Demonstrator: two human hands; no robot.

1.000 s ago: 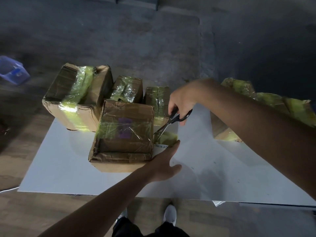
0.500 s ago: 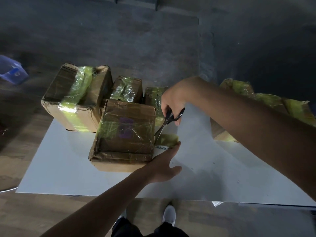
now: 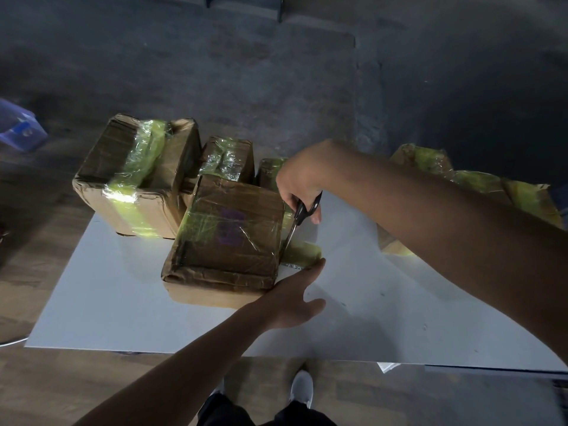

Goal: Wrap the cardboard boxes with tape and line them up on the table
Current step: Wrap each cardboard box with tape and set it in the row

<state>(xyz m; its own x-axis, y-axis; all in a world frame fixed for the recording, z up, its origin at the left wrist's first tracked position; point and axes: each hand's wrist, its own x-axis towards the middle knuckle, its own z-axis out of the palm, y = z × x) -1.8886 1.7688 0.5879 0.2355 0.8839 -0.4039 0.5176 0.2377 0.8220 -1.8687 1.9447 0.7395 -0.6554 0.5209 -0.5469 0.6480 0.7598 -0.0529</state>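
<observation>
Cutting: right hand (image 3: 299, 187) grips the black scissors (image 3: 304, 210), fingers through the loops, blades pointing toward 7 o'clock. The tips meet the tape (image 3: 302, 253). Blades parted or not: cannot tell.
View: head, looking down on the white table (image 3: 107, 302).
Other hand: left hand (image 3: 292, 298) lies flat with fingers straight and thumb spread toward 3 o'clock. Fingertips touch the tape's near edge; it holds nothing.
Tape: yellow-green and glossy, lying on the table at 3 o'clock of the front box (image 3: 229, 238) and touching its right side. A printed strip runs along the near edge, letters too small to read.
Box in work: the front box is brown cardboard near the table's centre. Its top is wrapped in shiny film over a purple mark, and its edges are crumpled.
Back left: large box (image 3: 135, 179) at 10 o'clock of the front box, at the table's far-left corner, with one yellow-green band over its top and front face.
Behind: small box (image 3: 229, 158) at 12 o'clock, just behind the front box, wrapped and shiny.
Half hidden: third box (image 3: 269, 173) at 1 o'clock, mostly covered by the right hand.
Right side: right boxes (image 3: 430, 158) at 3 o'clock of the frame, behind the right forearm, in yellow-green wrap. Count unclear.
Floor: blue bin (image 3: 18, 127) at the 9 o'clock edge. White shoe (image 3: 302, 388) at 6 o'clock, below the table edge.
</observation>
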